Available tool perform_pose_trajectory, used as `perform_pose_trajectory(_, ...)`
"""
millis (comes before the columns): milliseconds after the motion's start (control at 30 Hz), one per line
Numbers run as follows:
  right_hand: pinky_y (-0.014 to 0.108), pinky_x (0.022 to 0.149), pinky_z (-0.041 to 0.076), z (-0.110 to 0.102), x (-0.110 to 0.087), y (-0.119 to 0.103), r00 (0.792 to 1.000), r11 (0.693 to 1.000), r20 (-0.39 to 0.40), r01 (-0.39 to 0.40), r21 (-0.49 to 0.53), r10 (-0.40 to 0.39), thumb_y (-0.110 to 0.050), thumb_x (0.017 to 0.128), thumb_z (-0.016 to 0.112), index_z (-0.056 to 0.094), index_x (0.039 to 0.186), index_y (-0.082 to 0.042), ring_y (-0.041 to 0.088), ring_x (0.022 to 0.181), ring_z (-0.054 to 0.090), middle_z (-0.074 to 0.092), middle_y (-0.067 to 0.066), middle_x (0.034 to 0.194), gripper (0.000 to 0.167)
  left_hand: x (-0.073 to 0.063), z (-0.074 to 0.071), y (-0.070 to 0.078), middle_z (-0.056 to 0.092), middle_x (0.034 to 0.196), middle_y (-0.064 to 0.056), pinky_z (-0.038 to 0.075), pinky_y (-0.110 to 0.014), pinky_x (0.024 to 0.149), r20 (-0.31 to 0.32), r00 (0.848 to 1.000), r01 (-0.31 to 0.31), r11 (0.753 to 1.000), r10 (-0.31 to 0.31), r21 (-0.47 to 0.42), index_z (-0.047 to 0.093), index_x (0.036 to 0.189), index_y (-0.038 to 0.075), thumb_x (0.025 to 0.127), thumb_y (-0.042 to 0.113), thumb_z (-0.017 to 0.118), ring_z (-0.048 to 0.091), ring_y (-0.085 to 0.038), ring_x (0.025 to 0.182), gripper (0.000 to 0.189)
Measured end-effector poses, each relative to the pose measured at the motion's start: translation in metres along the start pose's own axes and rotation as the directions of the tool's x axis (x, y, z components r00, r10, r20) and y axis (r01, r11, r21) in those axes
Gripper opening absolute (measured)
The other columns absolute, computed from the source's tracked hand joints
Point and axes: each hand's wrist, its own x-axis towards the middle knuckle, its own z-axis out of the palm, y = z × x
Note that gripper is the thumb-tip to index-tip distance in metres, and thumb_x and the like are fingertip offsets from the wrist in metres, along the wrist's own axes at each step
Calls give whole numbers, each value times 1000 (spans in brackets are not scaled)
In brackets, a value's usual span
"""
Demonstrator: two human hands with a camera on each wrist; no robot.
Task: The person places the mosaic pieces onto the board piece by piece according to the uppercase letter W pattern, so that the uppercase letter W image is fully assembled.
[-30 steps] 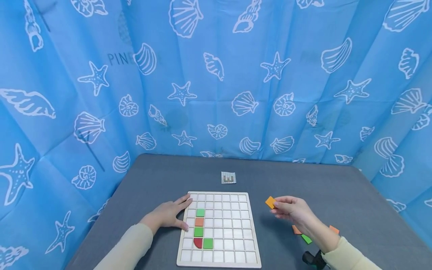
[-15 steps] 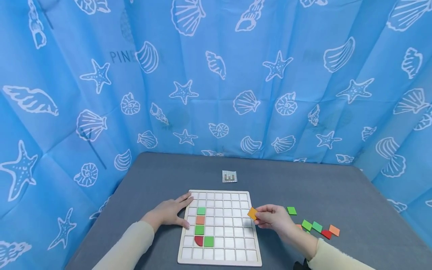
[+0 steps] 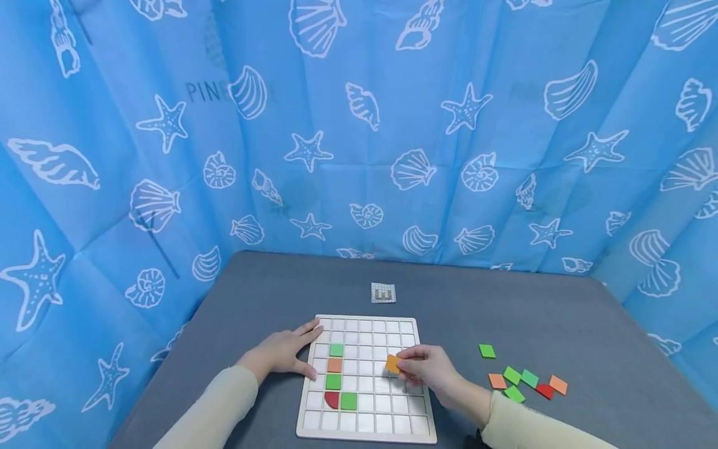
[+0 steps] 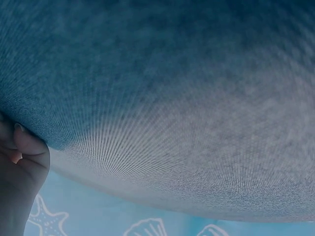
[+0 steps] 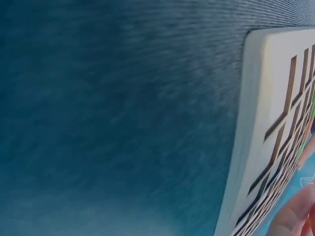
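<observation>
A white wooden grid board (image 3: 367, 438) lies on the table. Along its left edge rests my left hand (image 3: 283, 353), fingers spread and touching the rim. My right hand (image 3: 429, 371) pinches an orange square tile (image 3: 392, 363) over the right part of the board. In the board's second column sit a mint green tile (image 3: 336, 350), an orange-pink tile (image 3: 335, 365), a green tile (image 3: 333, 381) and a red quarter-round tile (image 3: 332, 400). Beside the red one lies another green tile (image 3: 348, 401). In the right wrist view my right fingers (image 5: 295, 209) show at the lower right corner.
Several loose tiles lie on the table to the right, among them a green tile (image 3: 487, 351), a red tile (image 3: 545, 391) and an orange-pink tile (image 3: 558, 385). Behind the board lies a small pattern card (image 3: 383, 293). A blue shell-print curtain (image 3: 359, 156) surrounds the grey table (image 3: 291, 280).
My right hand has carried the orange tile leftward from beside the board to over it, uncovering the loose tiles on the right. My left hand has stayed at the board's edge.
</observation>
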Motion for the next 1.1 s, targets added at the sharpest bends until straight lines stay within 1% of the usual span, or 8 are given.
perform_pose_trajectory(167, 27, 55, 46, 12, 5, 0, 1000, 999, -29, -3, -49, 2, -4, 89, 69, 69, 101, 7, 13, 62, 59, 67, 4, 79, 17, 1, 1, -1, 20, 161, 4, 38, -52, 101, -6, 1000, -2, 1000, 2, 7, 31, 154, 22, 74, 62, 73, 42, -38, 132, 99)
perform_pose_trajectory(267, 27, 54, 43, 17, 9, 0, 999, 998, -39, -1, -69, -2, -5, 88, 70, 70, 100, 6, 13, 61, 55, 68, 3, 78, 16, 1, 1, -1, 21, 161, 4, 38, -51, 101, -10, 1000, -8, 1000, 8, 22, 32, 154, 21, 73, 62, 73, 43, -37, 131, 99)
perform_pose_trajectory(467, 27, 54, 42, 25, 19, 1, 998, 994, -53, 9, -113, -15, -6, 87, 72, 72, 98, 4, 12, 59, 53, 69, 2, 77, 15, 2, 1, -2, 21, 161, 3, 39, -51, 100, -10, 1000, -12, 999, 13, 34, 32, 154, 21, 74, 63, 72, 44, -37, 131, 100)
perform_pose_trajectory(600, 25, 52, 39, 29, 25, 0, 999, 990, -25, 22, -139, -25, -4, 87, 70, 72, 97, 5, 11, 57, 50, 66, 1, 73, 14, 1, -1, -1, 21, 161, 1, 39, -52, 100, -8, 1000, -17, 999, 17, 37, 31, 154, 18, 74, 63, 72, 44, -38, 131, 100)
perform_pose_trajectory(700, 25, 52, 38, 32, 28, 1, 1000, 988, -13, 22, -154, -24, -3, 88, 70, 73, 97, 5, 10, 57, 50, 66, 0, 72, 13, 0, -2, 0, 21, 161, -1, 39, -53, 99, -10, 1000, -20, 999, 21, 37, 32, 154, 17, 74, 62, 72, 44, -39, 130, 101)
perform_pose_trajectory(833, 23, 50, 36, 37, 30, 2, 999, 982, -32, 8, -186, -14, -5, 87, 71, 74, 96, 2, 9, 56, 52, 68, -2, 74, 12, 0, -1, 0, 21, 161, 0, 39, -53, 99, -10, 1000, -23, 999, 23, 33, 32, 154, 17, 74, 62, 72, 44, -39, 130, 101)
perform_pose_trajectory(967, 23, 47, 34, 40, 32, 3, 999, 979, -50, 3, -202, -14, -6, 87, 72, 74, 95, 1, 8, 54, 50, 68, -2, 77, 11, 0, -1, -1, 21, 161, 1, 39, -52, 100, -11, 1000, -19, 999, 20, 32, 31, 154, 18, 74, 63, 72, 44, -39, 130, 101)
perform_pose_trajectory(1100, 22, 48, 37, 44, 33, 1, 998, 976, -53, 4, -216, -16, -5, 87, 71, 72, 90, 1, 8, 53, 49, 66, -1, 75, 7, 0, -1, -2, 21, 161, 1, 39, -52, 100, -8, 1000, -17, 999, 17, 31, 31, 154, 18, 74, 63, 72, 44, -40, 131, 101)
